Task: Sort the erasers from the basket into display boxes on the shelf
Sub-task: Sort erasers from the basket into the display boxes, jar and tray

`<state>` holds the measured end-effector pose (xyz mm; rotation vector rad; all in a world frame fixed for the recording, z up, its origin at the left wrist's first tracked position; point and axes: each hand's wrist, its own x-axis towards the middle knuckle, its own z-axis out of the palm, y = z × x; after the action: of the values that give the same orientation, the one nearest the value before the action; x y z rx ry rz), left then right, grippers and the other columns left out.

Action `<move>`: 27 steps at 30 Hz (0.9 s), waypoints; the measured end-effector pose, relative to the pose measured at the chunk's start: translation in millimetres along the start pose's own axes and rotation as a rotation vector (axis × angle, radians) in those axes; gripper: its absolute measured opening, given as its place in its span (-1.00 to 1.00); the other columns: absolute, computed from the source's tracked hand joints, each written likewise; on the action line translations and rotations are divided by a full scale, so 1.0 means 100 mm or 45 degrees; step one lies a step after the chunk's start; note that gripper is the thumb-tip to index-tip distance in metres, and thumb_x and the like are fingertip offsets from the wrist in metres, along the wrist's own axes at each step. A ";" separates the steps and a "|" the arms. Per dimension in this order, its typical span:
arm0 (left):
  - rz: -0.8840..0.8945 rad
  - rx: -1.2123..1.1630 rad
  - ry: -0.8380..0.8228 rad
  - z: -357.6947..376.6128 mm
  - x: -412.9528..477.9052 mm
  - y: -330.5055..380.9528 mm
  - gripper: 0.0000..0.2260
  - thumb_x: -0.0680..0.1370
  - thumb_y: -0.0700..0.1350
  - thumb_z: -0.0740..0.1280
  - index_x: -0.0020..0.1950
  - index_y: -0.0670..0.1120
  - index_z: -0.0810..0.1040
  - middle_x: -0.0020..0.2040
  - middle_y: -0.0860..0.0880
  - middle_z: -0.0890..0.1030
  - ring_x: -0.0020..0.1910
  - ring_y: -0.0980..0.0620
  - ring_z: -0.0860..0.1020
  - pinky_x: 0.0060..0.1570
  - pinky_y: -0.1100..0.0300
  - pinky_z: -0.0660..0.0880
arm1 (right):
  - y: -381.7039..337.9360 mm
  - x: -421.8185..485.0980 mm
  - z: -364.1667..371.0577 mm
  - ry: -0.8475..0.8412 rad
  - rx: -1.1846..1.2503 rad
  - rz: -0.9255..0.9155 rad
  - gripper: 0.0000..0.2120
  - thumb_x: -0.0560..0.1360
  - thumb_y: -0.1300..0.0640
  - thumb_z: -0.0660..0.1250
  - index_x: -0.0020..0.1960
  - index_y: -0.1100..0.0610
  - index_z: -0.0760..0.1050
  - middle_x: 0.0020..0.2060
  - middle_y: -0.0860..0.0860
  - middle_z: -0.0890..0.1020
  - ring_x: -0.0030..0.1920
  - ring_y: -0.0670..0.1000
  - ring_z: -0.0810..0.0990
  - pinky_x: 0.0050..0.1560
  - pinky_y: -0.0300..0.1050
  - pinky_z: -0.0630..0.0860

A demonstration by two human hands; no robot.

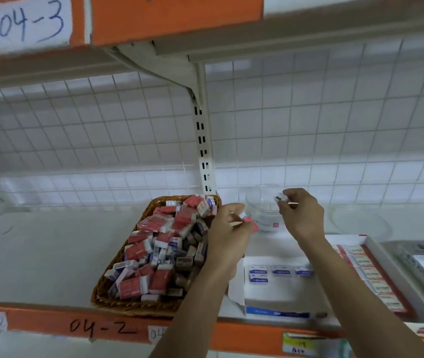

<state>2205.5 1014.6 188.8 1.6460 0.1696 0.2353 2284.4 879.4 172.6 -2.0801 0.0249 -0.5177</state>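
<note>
A wicker basket full of red, blue and dark erasers sits on the shelf at centre. My left hand is raised beside the basket's right rim and pinches a red-and-white eraser. My right hand is held over a clear plastic jar and pinches a small dark eraser. In front lies a white-and-blue display box with three blue erasers in a row. A red-edged display box to its right holds a row of erasers.
A clear lid or bowl lies behind the red box. A grey box stands at far right. The shelf edge is orange, marked 04-2, with another shelf overhead. A wire grid backs the shelf. Bare shelf lies left of the basket.
</note>
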 end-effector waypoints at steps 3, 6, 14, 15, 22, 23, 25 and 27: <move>0.013 -0.031 -0.010 0.06 0.03 -0.05 -0.75 0.47 -0.25 0.41 0.03 0.06 0.52 0.05 0.12 0.58 0.08 0.16 0.54 0.02 0.27 0.51 | 0.04 0.07 -0.01 -0.044 0.038 0.056 -0.75 0.53 0.14 0.30 0.17 0.21 0.51 0.00 0.10 0.65 -0.04 0.09 0.62 -0.04 -0.20 0.44; 0.042 0.002 0.005 0.12 0.04 -0.08 -0.74 0.48 -0.28 0.40 -0.03 0.09 0.52 0.02 0.12 0.61 0.05 0.18 0.56 -0.06 0.35 0.48 | 0.05 0.10 -0.04 -0.123 0.041 0.084 -0.71 0.51 0.20 0.31 0.23 0.20 0.48 0.09 0.12 0.61 0.03 0.11 0.61 0.11 -0.09 0.45; 0.031 0.021 0.021 0.33 0.07 -0.13 -0.76 0.48 -0.29 0.40 0.00 0.03 0.52 -0.01 0.12 0.62 -0.01 0.22 0.57 -0.12 0.37 0.47 | 0.06 -0.04 -0.23 -0.254 0.170 -0.014 -0.65 0.46 0.44 0.17 0.11 0.14 0.55 0.05 0.01 0.62 0.03 0.01 0.61 0.15 -0.01 0.52; 0.030 0.023 0.032 0.36 0.08 -0.14 -0.76 0.47 -0.29 0.40 0.00 0.03 0.51 -0.02 0.11 0.63 -0.02 0.22 0.58 -0.12 0.37 0.48 | 0.05 -0.08 -0.28 -0.306 0.179 -0.069 -0.58 0.42 0.49 0.15 0.10 0.13 0.56 0.03 -0.03 0.62 0.02 -0.02 0.61 0.13 -0.04 0.53; 0.090 0.107 -0.013 0.70 0.01 -0.13 -0.72 0.46 -0.29 0.41 -0.02 0.09 0.50 -0.05 0.09 0.64 -0.03 0.19 0.59 0.02 0.23 0.54 | 0.14 -0.25 -0.67 -0.545 0.068 -0.283 -0.59 0.43 0.39 0.29 0.16 -0.01 0.54 0.08 -0.12 0.56 0.09 -0.16 0.51 0.05 -0.40 0.47; 0.104 0.114 -0.033 0.75 -0.01 -0.13 -0.71 0.46 -0.29 0.41 -0.01 0.09 0.50 -0.04 0.08 0.63 -0.04 0.20 0.59 0.01 0.25 0.54 | 0.18 -0.26 -0.73 -0.539 0.052 -0.278 -0.64 0.45 0.34 0.33 0.16 0.00 0.54 0.07 -0.12 0.57 0.05 -0.16 0.52 0.02 -0.42 0.47; 0.110 0.123 -0.112 0.86 -0.05 -0.14 -0.70 0.46 -0.29 0.41 0.05 0.07 0.50 -0.01 0.07 0.62 -0.03 0.21 0.58 0.00 0.27 0.54 | 0.27 -0.26 -0.88 -0.511 -0.003 -0.246 -0.70 0.46 0.26 0.38 0.15 0.02 0.56 0.04 -0.11 0.58 -0.01 -0.16 0.54 -0.02 -0.45 0.46; 0.103 0.158 -0.211 0.97 -0.10 -0.15 -0.66 0.47 -0.26 0.40 0.13 0.09 0.45 0.03 0.10 0.59 0.00 0.23 0.56 -0.01 0.30 0.52 | 0.36 -0.25 -1.06 -0.493 -0.065 -0.209 -0.74 0.46 0.21 0.40 0.12 0.00 0.57 0.00 -0.14 0.59 -0.05 -0.16 0.56 0.01 -0.33 0.51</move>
<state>2221.4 919.6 165.3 1.7891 -0.0086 0.1513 2228.5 779.2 182.3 -2.2112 -0.3643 -0.2058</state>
